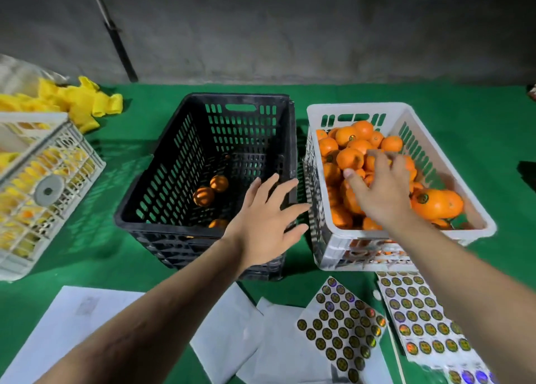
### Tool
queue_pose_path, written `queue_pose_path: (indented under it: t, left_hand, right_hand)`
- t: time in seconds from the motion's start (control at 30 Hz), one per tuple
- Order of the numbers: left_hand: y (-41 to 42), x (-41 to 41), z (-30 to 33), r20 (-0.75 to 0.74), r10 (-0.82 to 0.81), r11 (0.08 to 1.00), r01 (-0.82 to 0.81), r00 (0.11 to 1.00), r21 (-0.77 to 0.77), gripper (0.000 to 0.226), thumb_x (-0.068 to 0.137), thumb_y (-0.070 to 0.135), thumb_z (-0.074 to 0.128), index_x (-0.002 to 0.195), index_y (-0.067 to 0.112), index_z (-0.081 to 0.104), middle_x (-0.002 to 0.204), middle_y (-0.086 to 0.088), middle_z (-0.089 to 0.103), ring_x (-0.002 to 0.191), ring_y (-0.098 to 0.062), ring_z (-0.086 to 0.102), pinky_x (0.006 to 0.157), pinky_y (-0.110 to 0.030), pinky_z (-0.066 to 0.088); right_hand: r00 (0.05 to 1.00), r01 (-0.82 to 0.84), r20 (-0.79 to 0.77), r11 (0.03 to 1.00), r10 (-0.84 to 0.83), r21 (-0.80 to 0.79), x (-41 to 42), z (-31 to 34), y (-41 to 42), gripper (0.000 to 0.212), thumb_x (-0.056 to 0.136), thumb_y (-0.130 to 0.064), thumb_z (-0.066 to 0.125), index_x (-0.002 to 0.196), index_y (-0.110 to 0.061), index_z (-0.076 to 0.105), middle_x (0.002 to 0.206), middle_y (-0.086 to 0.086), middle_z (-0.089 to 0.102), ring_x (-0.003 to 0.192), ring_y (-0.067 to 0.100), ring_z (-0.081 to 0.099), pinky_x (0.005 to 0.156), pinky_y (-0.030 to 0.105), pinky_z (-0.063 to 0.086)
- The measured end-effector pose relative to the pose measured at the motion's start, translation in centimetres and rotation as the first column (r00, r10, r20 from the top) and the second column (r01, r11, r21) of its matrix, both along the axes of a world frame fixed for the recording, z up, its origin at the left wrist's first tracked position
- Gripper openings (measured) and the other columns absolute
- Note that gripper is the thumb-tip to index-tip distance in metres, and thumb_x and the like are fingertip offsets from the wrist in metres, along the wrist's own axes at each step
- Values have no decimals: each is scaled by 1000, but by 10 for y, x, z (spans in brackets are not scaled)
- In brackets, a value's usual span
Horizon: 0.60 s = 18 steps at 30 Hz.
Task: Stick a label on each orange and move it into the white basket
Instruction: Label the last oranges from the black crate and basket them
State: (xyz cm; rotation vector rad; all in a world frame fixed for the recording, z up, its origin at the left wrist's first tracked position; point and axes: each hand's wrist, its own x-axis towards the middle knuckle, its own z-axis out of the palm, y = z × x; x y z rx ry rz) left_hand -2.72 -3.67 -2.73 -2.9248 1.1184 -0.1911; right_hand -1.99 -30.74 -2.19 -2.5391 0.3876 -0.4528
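Left grip point(265, 218): arm extended forward, fingers straight and spread, palm down. Right grip point(380, 190): reaching forward, fingers loosely bent downward.

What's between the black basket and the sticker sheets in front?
In the head view, bare green cloth and loose white paper separate the black basket from the sticker sheets.

I see the white basket point(475, 218) on the right, piled with oranges point(349, 157); three more oranges point(203, 196) sit in the black basket point(162, 163) left of it; label sheets point(342, 325) lie near.
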Motion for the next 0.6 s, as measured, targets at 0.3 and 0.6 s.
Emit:
queue_pose_path:
  t: [0.3, 0.6]
  left_hand:
    - [28, 57, 3, -488, 14, 915, -208, 873, -345, 63, 107, 43, 40, 162, 39, 9, 161, -7, 34, 138, -29, 49, 115, -48, 41]
    - [42, 167, -48, -353, 417, 877, -268, 838, 398, 71, 104, 37, 51, 162, 48, 11, 172, -5, -10, 157, -41, -15, 119, -72, -3]
  right_hand:
    - [936, -348, -192, 851, 294, -393, -8, -40, 58, 66, 94, -57, 37, 149, -21, 43, 150, 12, 35, 125, 36, 41, 101, 51, 43]
    - [925, -363, -256, 857, 282, -367, -7, -33, 61, 72, 92, -47, 43, 159, -24, 32, 153, 13, 35, 125, 36, 43, 102, 49, 44]
